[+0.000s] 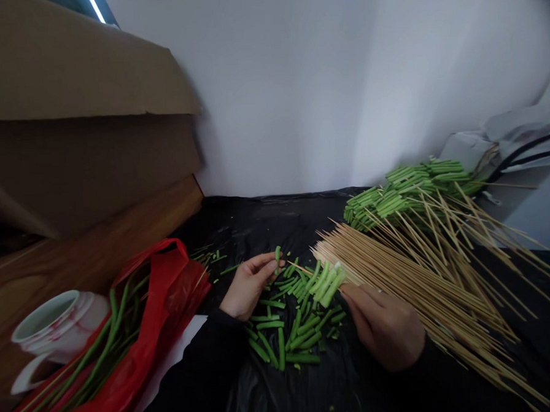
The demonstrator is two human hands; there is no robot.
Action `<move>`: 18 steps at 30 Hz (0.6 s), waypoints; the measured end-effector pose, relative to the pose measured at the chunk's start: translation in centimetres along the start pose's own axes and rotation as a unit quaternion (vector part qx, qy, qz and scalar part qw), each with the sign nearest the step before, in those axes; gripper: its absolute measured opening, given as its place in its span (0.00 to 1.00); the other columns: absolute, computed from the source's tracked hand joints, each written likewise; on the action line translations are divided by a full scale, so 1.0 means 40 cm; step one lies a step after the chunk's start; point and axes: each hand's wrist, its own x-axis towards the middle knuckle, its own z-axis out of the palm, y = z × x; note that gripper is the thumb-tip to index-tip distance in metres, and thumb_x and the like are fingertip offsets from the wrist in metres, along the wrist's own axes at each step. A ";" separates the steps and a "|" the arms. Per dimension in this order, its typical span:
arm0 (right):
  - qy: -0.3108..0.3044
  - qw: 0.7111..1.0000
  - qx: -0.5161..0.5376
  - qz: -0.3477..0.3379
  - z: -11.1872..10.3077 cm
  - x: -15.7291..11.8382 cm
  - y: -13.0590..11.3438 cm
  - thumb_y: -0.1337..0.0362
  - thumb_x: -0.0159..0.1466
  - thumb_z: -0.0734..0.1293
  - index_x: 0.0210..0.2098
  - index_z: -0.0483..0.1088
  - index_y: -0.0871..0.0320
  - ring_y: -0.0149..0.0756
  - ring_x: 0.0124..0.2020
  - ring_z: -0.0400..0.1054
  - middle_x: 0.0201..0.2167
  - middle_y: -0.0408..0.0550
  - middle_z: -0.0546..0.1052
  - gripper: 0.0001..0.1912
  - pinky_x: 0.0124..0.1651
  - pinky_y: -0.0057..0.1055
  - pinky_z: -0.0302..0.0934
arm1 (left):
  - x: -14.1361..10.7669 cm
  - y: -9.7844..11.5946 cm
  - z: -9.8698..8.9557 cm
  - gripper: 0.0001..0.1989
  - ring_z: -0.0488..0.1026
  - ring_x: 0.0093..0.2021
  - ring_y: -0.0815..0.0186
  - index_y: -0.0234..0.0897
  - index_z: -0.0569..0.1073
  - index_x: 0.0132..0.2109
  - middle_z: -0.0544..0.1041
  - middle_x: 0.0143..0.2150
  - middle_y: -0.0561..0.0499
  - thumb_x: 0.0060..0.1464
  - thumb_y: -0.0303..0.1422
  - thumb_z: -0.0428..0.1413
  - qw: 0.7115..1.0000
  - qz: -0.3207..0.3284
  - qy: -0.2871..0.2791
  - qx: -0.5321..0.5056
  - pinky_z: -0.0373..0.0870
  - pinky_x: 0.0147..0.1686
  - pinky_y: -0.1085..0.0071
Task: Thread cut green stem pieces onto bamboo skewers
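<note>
Between the thumb and fingers of my left hand (249,284) is a short piece of green bean (278,259), held upright. My right hand (386,326) is closed around a bamboo skewer (299,267), whose pointed end reaches left toward that piece. Several cut bean pieces (327,283) are threaded side by side on the skewer, close to my right fingers. Below and between both hands lies a loose pile of cut green beans (305,339). To the right of my right hand is a thick bundle of bare skewers (398,273).
Filled bean skewers (407,190) are stacked at the back right. On the left are a red plastic bag (169,297) with long beans (117,319), a white mug (62,321) and a large cardboard box (81,118). Black plastic sheeting (257,216) covers the surface before a pale wall.
</note>
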 end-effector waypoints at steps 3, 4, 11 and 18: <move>0.001 1.000 0.003 -0.007 -0.001 0.001 -0.003 0.70 0.68 0.58 0.43 0.74 0.63 0.31 0.26 0.69 0.26 0.47 0.75 0.13 0.34 0.28 0.62 | -0.011 0.000 0.016 0.16 0.71 0.33 0.72 0.32 0.80 0.42 0.80 0.37 0.46 0.45 0.32 0.66 0.987 -0.082 -0.047 -0.127 0.66 0.33 0.78; 0.002 1.000 0.004 -0.009 -0.001 0.001 -0.004 0.70 0.67 0.58 0.43 0.74 0.63 0.31 0.26 0.70 0.26 0.47 0.75 0.13 0.35 0.28 0.62 | -0.013 0.000 0.019 0.15 0.71 0.33 0.73 0.31 0.80 0.42 0.79 0.37 0.46 0.45 0.31 0.67 0.983 -0.097 -0.050 -0.148 0.67 0.32 0.79; -0.009 1.000 0.006 -0.011 -0.001 0.000 -0.004 0.70 0.67 0.58 0.42 0.74 0.63 0.31 0.27 0.70 0.27 0.48 0.75 0.13 0.34 0.27 0.62 | -0.015 0.004 0.022 0.11 0.71 0.31 0.75 0.29 0.80 0.41 0.78 0.35 0.46 0.48 0.27 0.65 0.967 -0.137 -0.060 -0.204 0.69 0.30 0.81; -0.015 1.000 -0.004 -0.009 0.000 -0.002 -0.006 0.70 0.67 0.57 0.42 0.75 0.62 0.29 0.25 0.68 0.25 0.46 0.74 0.14 0.31 0.26 0.60 | -0.016 0.003 0.023 0.10 0.71 0.31 0.74 0.30 0.80 0.41 0.78 0.35 0.46 0.49 0.26 0.64 0.965 -0.146 -0.061 -0.207 0.70 0.30 0.81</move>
